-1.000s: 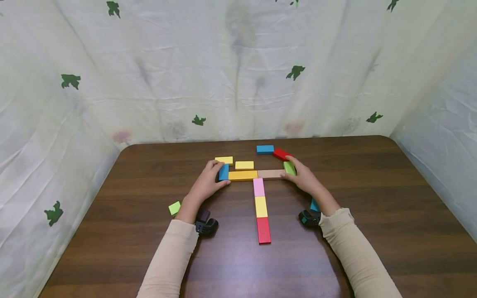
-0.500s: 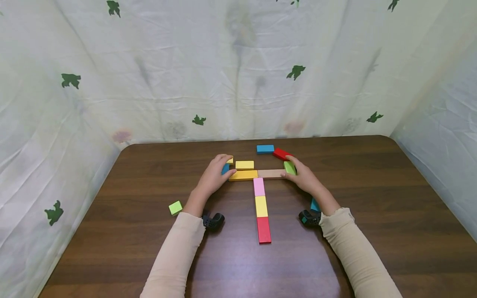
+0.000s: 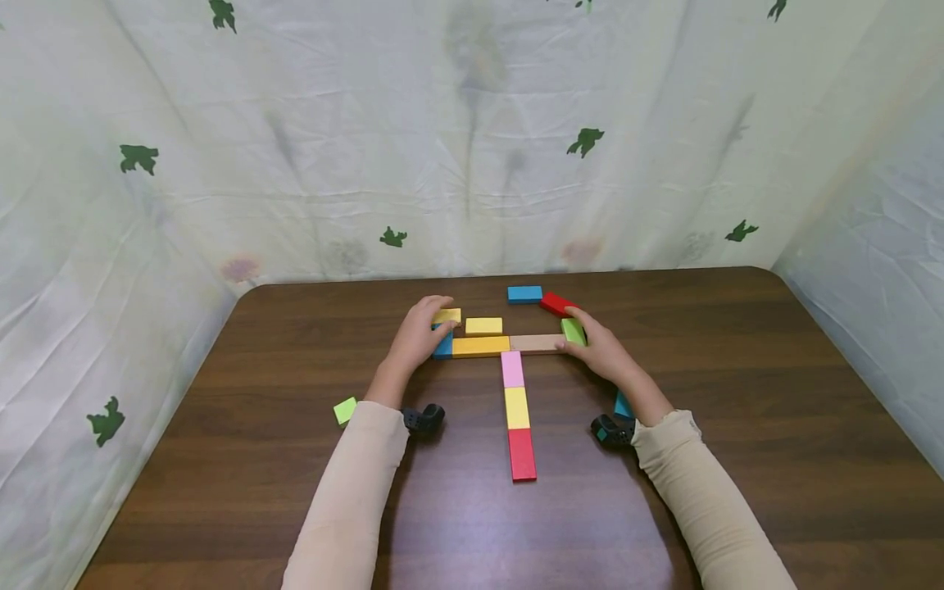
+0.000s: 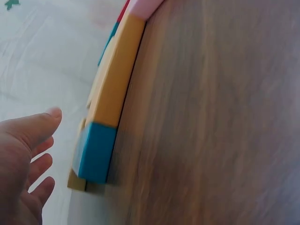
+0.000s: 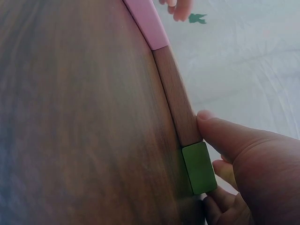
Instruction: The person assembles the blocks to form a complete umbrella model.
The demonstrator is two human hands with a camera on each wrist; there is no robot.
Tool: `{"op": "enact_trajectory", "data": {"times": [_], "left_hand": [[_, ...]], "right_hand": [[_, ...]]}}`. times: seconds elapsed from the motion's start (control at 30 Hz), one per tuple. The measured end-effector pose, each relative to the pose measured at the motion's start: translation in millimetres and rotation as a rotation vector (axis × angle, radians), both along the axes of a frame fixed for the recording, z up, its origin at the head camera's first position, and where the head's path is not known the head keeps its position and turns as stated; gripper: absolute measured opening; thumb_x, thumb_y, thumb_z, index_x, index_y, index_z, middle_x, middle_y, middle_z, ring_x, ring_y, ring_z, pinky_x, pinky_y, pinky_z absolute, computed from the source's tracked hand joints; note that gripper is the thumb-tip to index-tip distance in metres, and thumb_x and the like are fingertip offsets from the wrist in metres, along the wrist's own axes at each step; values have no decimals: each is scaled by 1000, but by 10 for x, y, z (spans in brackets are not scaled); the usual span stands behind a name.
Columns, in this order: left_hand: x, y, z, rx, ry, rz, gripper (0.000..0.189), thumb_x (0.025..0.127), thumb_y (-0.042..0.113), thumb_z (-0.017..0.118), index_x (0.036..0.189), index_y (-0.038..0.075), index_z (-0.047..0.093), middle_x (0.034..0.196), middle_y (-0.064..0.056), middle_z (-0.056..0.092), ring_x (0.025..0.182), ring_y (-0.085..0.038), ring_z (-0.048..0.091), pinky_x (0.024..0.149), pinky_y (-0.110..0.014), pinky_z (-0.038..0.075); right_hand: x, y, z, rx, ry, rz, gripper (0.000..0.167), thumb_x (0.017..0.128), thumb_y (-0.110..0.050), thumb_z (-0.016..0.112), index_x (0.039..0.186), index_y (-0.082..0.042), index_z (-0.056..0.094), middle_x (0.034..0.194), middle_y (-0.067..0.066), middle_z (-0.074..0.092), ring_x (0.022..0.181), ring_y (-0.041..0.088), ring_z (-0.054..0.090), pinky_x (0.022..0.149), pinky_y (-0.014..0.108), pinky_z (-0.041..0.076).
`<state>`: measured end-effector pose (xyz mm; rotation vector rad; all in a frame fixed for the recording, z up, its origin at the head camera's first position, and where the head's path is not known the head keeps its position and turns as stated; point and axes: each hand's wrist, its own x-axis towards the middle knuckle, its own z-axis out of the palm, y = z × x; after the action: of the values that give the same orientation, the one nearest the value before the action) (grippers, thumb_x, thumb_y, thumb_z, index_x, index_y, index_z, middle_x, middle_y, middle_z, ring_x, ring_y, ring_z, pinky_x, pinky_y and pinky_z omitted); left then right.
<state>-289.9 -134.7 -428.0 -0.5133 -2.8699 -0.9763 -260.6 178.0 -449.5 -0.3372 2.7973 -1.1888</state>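
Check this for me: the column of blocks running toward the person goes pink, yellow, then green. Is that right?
Not quite: the head view shows a red block at the near end, not green. The pink block and yellow block are right.

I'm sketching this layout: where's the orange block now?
In the head view, the orange block lies left of the tan block and right of the blue block by the left hand.
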Motion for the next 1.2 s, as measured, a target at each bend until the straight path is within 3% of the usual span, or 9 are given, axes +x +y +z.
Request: {"op": "enact_trajectory", "data": {"times": [0.37, 0.57, 0.93, 1.2], "left_hand": [[-77, -275, -81, -10, -76, 36, 42, 91, 10, 52, 131, 1, 43, 135, -15, 39, 125, -28, 32, 102, -41, 25], [-84, -316, -95, -37, -131, 40, 44, 92, 9, 51, 133, 2, 41, 136, -16, 39, 126, -30, 32, 101, -42, 26], [-109, -265, -104, -48, -80, 83, 37, 89, 10, 57, 124, 0, 51, 123, -18, 49, 115, -31, 43, 96, -42, 33], [-102, -236, -93, -11, -99, 119, 36, 92, 17, 53, 124, 1, 52, 123, -18, 50, 115, -32, 43, 95, -44, 33]], "right_hand": [[1, 0, 1, -7, -9, -2, 72, 85, -35, 62, 142, -13, 25, 140, 16, 29, 117, 32, 34, 96, 51, 28], [9, -1, 8, -6, -16, -3, 72, 84, -37, 62, 142, -14, 25, 140, 16, 29, 116, 32, 34, 95, 52, 28], [-2, 10, -12, 3, 0, 2, 73, 84, -38, 61, 142, -14, 24, 140, 16, 29, 118, 33, 34, 96, 51, 28], [-4, 9, -9, 1, -3, 1, 72, 85, -37, 61, 142, -14, 25, 140, 15, 29, 118, 32, 34, 96, 50, 28]]}}
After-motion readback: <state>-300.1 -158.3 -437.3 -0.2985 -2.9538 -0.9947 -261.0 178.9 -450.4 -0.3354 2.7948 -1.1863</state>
